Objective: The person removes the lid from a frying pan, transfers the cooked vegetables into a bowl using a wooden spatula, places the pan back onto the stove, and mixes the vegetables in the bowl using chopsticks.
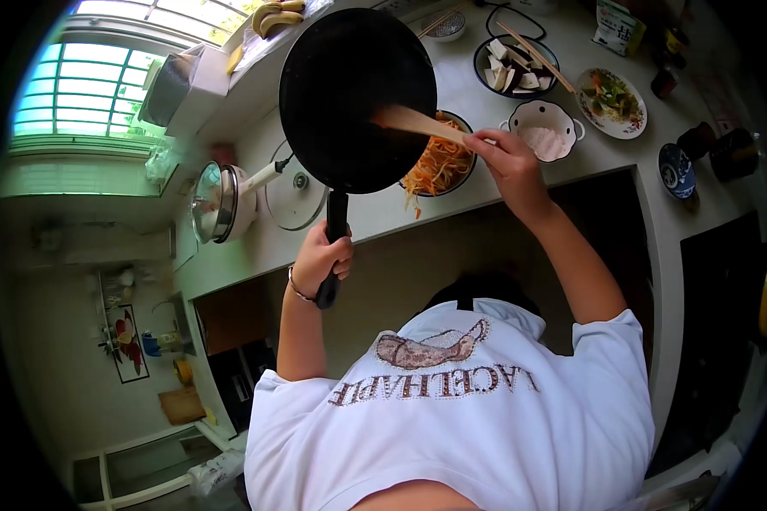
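Note:
My left hand [322, 260] is closed round the black handle of a frying pan [349, 94], which is held up and tilted over the counter. In my right hand [511, 166] is a wooden spatula [422, 122]; its blade reaches over the pan's dark inner surface. Under the pan's right edge stands a bowl of shredded vegetables [439, 162], orange and pale strips, partly hidden by the pan and spatula. A few strips hang over the bowl's front rim.
A scalloped white bowl [578, 128] holds pale powder. Behind it sits a bowl of cut eggplant [520, 72] with chopsticks. A floral plate [635, 128] lies right. A glass lid [290, 200] and white-handled pot [240, 209] stand left. Bananas [273, 17] lie by the window.

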### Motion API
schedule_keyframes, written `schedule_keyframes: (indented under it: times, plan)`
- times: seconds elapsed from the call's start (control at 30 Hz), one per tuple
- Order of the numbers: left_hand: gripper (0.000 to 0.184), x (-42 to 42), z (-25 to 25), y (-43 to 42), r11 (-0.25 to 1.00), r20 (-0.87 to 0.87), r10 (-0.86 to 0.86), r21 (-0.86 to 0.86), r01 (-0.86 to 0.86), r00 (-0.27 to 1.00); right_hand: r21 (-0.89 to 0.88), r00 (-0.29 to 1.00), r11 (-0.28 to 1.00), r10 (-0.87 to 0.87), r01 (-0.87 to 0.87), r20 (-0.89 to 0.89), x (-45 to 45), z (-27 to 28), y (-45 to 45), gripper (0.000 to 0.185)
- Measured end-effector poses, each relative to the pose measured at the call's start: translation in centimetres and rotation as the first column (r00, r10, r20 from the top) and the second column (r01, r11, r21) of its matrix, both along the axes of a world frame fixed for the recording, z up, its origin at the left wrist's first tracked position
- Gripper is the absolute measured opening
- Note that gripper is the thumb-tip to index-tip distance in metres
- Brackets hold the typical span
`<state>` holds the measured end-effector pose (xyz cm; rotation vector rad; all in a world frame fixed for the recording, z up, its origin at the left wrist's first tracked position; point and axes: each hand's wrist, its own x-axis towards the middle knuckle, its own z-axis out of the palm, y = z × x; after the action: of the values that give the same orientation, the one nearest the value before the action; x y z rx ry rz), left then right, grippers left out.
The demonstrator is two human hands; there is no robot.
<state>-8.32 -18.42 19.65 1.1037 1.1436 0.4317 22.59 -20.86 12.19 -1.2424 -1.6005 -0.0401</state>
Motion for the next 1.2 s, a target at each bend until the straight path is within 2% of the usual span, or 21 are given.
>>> schedule_keyframes:
  times: [0.03,0.07,0.13,0.17,0.27,0.33,0.47,0.53,0.6,0.67,0.7,0.8,0.83,0.87,0.93,1.13,1.2]
  plan:
    - [0.014,0.0,0.1,0.0,0.999,0.014,-0.001,-0.041,0.001,1.000,0.049,0.996,0.999,0.005,-0.001,-0.085,-0.4,1.9,0.7,0.031]
    - [0.014,-0.1,0.2,0.0,0.999,0.007,-0.003,-0.034,0.003,1.000,0.056,0.996,0.998,0.003,0.002,-0.092,-0.9,3.3,1.4,0.031]
    - [0.013,-0.1,0.3,-0.1,0.995,0.052,-0.021,-0.094,0.025,0.998,0.054,0.920,0.999,0.024,-0.003,-0.392,-1.9,5.2,2.9,0.026]
    - [0.007,-0.1,0.2,-0.2,0.996,0.059,-0.027,-0.082,0.031,0.998,0.050,0.907,0.999,0.018,0.004,-0.421,-2.3,5.4,3.6,0.023]
    - [0.007,-0.1,0.2,-0.4,0.991,0.082,-0.083,-0.098,0.091,0.993,0.034,0.868,0.999,0.027,-0.012,-0.495,-3.9,5.7,4.8,0.023]
    - [0.007,0.0,0.3,-0.3,0.990,0.094,-0.093,-0.095,0.102,0.991,0.067,0.884,0.998,0.013,0.021,-0.467,-4.7,5.7,5.0,0.021]
    - [0.006,-0.2,0.2,-0.2,0.985,0.119,-0.097,-0.128,0.112,0.988,0.084,0.889,0.992,0.125,-0.098,-0.440,-5.8,5.6,3.6,0.022]
    - [0.005,-0.3,0.2,-0.2,0.985,0.125,-0.094,-0.135,0.111,0.988,0.119,0.904,0.974,0.224,-0.193,-0.365,-5.9,5.2,2.8,0.021]
    - [0.005,-0.4,0.3,-0.1,0.985,0.127,-0.099,-0.129,0.116,0.987,0.085,0.920,0.973,0.231,-0.215,-0.317,-5.2,4.6,1.7,0.023]
    - [0.005,-0.6,0.3,0.0,0.984,0.127,-0.096,-0.139,0.113,0.987,0.131,0.964,0.956,0.265,-0.264,0.006,-3.8,2.8,0.9,0.026]
    - [0.006,-0.7,0.3,0.1,0.982,0.128,-0.093,-0.150,0.112,0.987,0.093,0.953,0.949,0.293,-0.300,0.082,-2.8,2.7,0.1,0.029]
    - [0.006,-0.9,0.1,0.1,0.985,0.106,-0.085,-0.139,0.099,0.991,0.072,0.965,0.966,0.240,-0.248,0.104,-0.8,2.4,-0.1,0.029]
    - [0.006,-0.9,0.1,0.1,0.985,0.106,-0.085,-0.139,0.100,0.991,0.068,0.970,0.970,0.236,-0.232,-0.057,-0.9,2.8,0.3,0.027]
    - [0.007,-0.9,0.2,0.0,0.986,0.111,-0.088,-0.130,0.102,0.990,0.069,0.971,0.971,0.234,-0.230,-0.057,-1.1,3.5,0.8,0.027]
    - [0.007,-0.9,0.3,0.0,0.987,0.114,-0.096,-0.120,0.110,0.989,0.040,0.966,0.994,0.112,-0.105,-0.231,-1.8,4.9,1.9,0.027]
    - [0.008,-0.3,0.9,-0.5,0.982,0.092,-0.139,-0.118,0.149,0.986,0.105,0.944,0.994,0.042,-0.007,-0.328,-4.2,6.1,3.7,0.027]
    - [0.008,-0.3,0.9,-0.6,0.979,0.113,-0.128,-0.142,0.144,0.985,0.106,0.942,0.988,0.137,-0.109,-0.306,-4.9,5.9,2.8,0.026]
